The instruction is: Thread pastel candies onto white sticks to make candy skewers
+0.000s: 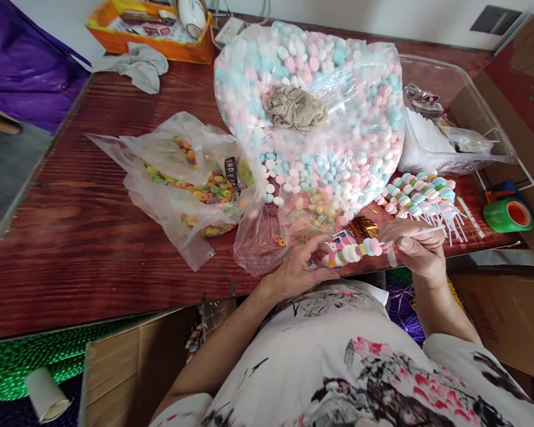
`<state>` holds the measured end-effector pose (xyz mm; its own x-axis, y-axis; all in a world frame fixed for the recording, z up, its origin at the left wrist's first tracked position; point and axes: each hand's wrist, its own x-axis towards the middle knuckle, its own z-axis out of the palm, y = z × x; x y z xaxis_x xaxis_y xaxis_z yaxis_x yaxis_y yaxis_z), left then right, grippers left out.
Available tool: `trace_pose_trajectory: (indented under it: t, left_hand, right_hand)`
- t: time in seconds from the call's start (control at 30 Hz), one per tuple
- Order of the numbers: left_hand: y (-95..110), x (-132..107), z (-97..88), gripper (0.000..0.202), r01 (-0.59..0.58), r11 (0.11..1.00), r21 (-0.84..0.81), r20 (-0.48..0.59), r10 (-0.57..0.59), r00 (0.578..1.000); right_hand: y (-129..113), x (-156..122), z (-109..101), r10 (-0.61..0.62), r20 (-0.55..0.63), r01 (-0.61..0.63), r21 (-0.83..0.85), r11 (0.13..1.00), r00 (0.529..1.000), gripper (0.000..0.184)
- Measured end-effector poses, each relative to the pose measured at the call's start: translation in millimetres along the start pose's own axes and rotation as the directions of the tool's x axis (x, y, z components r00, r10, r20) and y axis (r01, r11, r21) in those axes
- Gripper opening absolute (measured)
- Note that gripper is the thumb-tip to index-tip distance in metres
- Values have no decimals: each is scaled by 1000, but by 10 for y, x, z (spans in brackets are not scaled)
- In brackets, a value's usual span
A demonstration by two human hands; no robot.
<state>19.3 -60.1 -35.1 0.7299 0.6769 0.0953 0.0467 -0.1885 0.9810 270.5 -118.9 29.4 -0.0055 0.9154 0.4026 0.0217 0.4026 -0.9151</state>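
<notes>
My left hand (305, 264) is closed around the lower end of a candy skewer (351, 253), threaded with pink, white, blue and yellow-green pieces. A small printed card (340, 239) lies against it near my fingers. At the skewer's pink end, my right hand (420, 249) pinches its white stick, and a clear strip hangs below the fingers. Just beyond lies a bunch of gold twist ties (362, 226). Several finished candy skewers (420, 196) are piled on the table to the right, their white sticks pointing toward me.
A big clear bag of pastel candies (360, 136) has a brown cloth (296, 108) on top. Left of it lies a bag of ring candies (196, 184). A clear plastic bin (467, 77), a green tape roll (508, 214) and an orange box (160, 47) stand around on the red-brown table (93, 249).
</notes>
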Motion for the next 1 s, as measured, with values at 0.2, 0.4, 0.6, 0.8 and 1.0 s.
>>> trace_pose_trajectory:
  t: [0.2,0.4,0.6,0.8,1.0]
  left_hand:
    - [164,23,48,39,260,946,-195,328,-187,926]
    - [138,41,87,53,296,940,-170,297,-237,925]
    - [236,116,40,40,177,966,186,192,-212,958]
    - [242,127,-18,44,254,956,-149,352,-189,917]
    - [206,120,-38,62,471,833,-290,410,-337,848]
  right_hand:
    - [-33,24,50,27,86,-25,-19,999,996,16]
    - [33,55,132,194,21,-194,7,981,981,12]
    - [139,81,311,247,-93,-233,139,962,964,12]
    - [192,82,376,257,-86,-241,166,956,962,15]
    - [269,83,480,243,69,-251,166,954,968,26]
